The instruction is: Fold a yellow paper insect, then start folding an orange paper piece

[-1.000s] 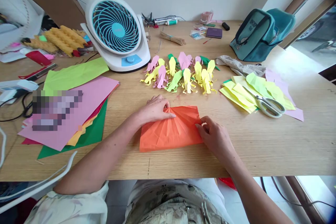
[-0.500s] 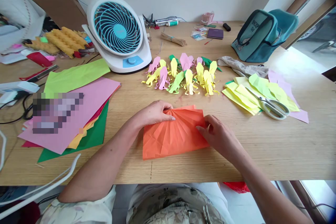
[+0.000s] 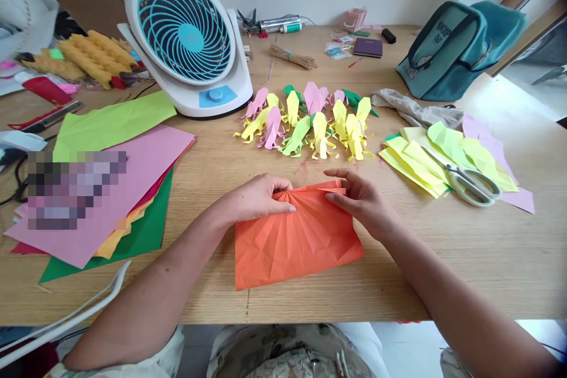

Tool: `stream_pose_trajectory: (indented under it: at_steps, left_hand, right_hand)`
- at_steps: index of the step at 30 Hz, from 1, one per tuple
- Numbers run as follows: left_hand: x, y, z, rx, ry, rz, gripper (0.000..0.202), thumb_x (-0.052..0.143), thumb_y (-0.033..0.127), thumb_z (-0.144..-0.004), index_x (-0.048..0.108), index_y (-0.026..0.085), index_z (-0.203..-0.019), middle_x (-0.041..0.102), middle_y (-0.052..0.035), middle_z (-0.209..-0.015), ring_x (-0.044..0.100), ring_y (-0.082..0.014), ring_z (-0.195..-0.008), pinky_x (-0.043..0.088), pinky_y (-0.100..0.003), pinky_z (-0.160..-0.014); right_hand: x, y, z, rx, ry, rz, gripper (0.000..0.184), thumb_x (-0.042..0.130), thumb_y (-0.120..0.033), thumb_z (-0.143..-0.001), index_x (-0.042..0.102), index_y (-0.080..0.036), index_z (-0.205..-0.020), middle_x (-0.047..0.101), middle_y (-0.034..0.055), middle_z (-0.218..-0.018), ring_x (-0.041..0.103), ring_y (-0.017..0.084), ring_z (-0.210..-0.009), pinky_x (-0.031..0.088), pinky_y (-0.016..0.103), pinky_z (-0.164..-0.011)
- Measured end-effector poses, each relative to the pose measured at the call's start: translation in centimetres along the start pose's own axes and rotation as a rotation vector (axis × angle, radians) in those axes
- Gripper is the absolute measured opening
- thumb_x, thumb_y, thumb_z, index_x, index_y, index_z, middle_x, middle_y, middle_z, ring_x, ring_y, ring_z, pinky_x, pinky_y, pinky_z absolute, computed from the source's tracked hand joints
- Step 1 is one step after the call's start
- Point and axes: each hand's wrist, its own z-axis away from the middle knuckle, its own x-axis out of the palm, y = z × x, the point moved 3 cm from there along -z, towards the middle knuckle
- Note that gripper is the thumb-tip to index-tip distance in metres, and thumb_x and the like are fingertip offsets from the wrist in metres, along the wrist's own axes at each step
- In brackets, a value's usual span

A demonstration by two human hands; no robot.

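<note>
i see left hand (image 3: 254, 198) pressing orange paper (image 3: 296, 239) flat on table (image 3: 443, 260); right hand (image 3: 361, 201) pinching paper's top edge.

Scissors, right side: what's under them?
Yellow and light-green paper offcuts lie under the scissors, over a pink sheet. Anything beneath those is covered.

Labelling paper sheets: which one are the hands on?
The orange sheet, fan-creased, lying alone nearest the person: left hand presses its top edge, right hand pinches the top right. The pink sheet and lime sheet lie untouched to the left.
</note>
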Motion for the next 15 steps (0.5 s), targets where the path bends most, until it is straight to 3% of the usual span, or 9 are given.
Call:
stream_pose_trajectory:
  at_steps: [4,7,15]
  left_hand:
    - [0.24,-0.15,-0.09,-0.015,-0.03,0.029,0.018,0.065,0.034,-0.074,0.057,0.018,-0.073,0.054,0.0059,-0.068,0.05,-0.0104,-0.063,0.034,-0.02,-0.053]
    - [0.36,-0.14,-0.11,-0.011,-0.04,0.031,0.02,0.066,0.035,-0.074,0.055,0.018,-0.072,0.052,0.0059,-0.067,0.049,-0.01,-0.062,0.033,-0.02,-0.052]
    - [0.56,-0.47,-0.41,0.003,0.035,-0.032,0.032,0.059,0.046,-0.081,0.057,0.016,-0.069,0.052,0.0035,-0.067,0.047,-0.0106,-0.062,0.029,-0.021,-0.051]
  right_hand:
    - [-0.15,0.45,0.15,0.029,0.029,0.034,0.034,0.072,-0.047,-0.077,0.063,-0.021,-0.097,0.066,0.0011,-0.082,0.06,0.014,-0.068,0.047,0.024,-0.058]
    - [-0.13,0.55,0.2,0.047,0.048,0.047,0.03,0.07,-0.048,-0.078,0.058,-0.021,-0.08,0.061,-0.0008,-0.072,0.054,0.013,-0.06,0.042,0.023,-0.052]
    - [-0.03,0.82,0.43,0.047,0.067,-0.049,0.03,0.074,-0.045,-0.077,0.057,-0.02,-0.076,0.056,-0.003,-0.066,0.048,0.01,-0.055,0.037,0.021,-0.049]
